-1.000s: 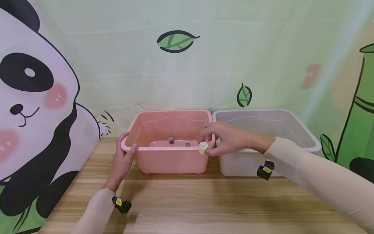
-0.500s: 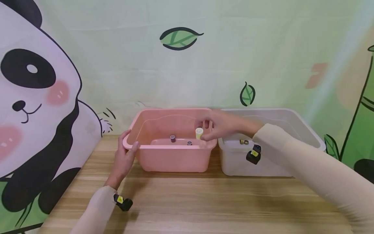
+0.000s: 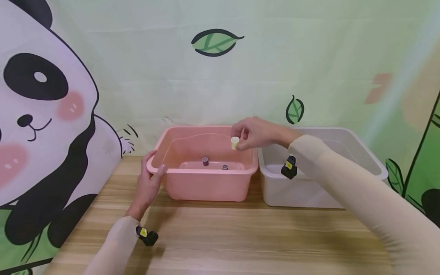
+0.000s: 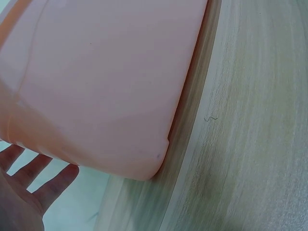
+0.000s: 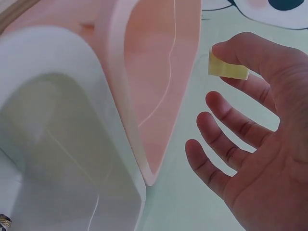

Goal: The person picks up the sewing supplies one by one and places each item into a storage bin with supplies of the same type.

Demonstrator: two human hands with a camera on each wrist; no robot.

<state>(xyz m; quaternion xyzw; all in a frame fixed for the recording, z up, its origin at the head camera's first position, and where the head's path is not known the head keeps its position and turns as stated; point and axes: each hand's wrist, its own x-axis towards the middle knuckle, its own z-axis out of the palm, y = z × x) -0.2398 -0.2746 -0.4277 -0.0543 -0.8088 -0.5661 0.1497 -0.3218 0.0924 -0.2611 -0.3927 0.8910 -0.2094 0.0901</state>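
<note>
My right hand (image 3: 257, 133) pinches a small pale yellow cylinder (image 3: 235, 143), hollow at the top, between thumb and index finger. It is above the right end of the pink plastic bin (image 3: 207, 186). In the right wrist view the other fingers are spread apart from the yellow cylinder (image 5: 228, 67). My left hand (image 3: 148, 187) grips the pink bin's left front corner, thumb over the rim and fingers along the outer wall. Inside that bin, a small dark cylinder (image 3: 205, 161) stands on the floor; a second dark piece (image 3: 225, 167) is partly hidden behind the front rim.
A light grey bin (image 3: 302, 191) stands close on the right of the pink one, partly covered by my right forearm. Small brass-coloured metal pieces (image 5: 5, 222) show in it in the right wrist view. Both bins are on a wooden table (image 3: 220, 236), before a panda-print backdrop (image 3: 165, 68).
My right hand has risen with the yellow cylinder, from the pink bin's front rim to above its right end. The left hand keeps its hold on the corner.
</note>
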